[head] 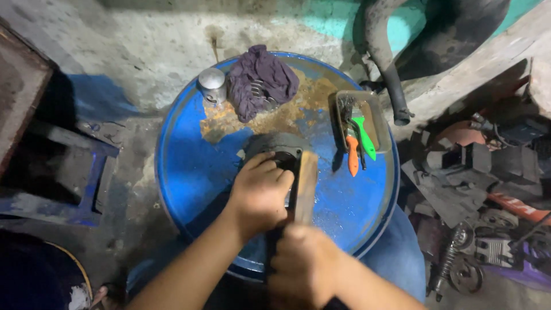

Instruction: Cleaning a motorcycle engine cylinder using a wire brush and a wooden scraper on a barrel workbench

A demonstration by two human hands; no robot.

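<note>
Our left hand [259, 192] closes on the grey cylinder [274, 150] on the drum [189, 166], our right hand [304, 267] grips the hammer [305, 186] beside it; the hammering looks unfinished.

Repair workshop: blue drum [189, 166] as bench, scattered engine parts [476, 241], exhaust pipe [384, 57].

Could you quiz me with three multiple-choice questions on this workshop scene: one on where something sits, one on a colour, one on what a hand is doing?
1. Where does the purple rag lie?
A. on the floor
B. on the blue drum top
C. in the tray

2. What colours are the plier handles in the tray?
A. orange and green
B. red and yellow
C. both black

3. What is the left hand doing?
A. hanging free
B. holding the rag
C. pressing on the dark metal part

Answers: B, the rag rests beside the metal can; A, one handle of each colour; C, its fingers lie on the part.
</note>
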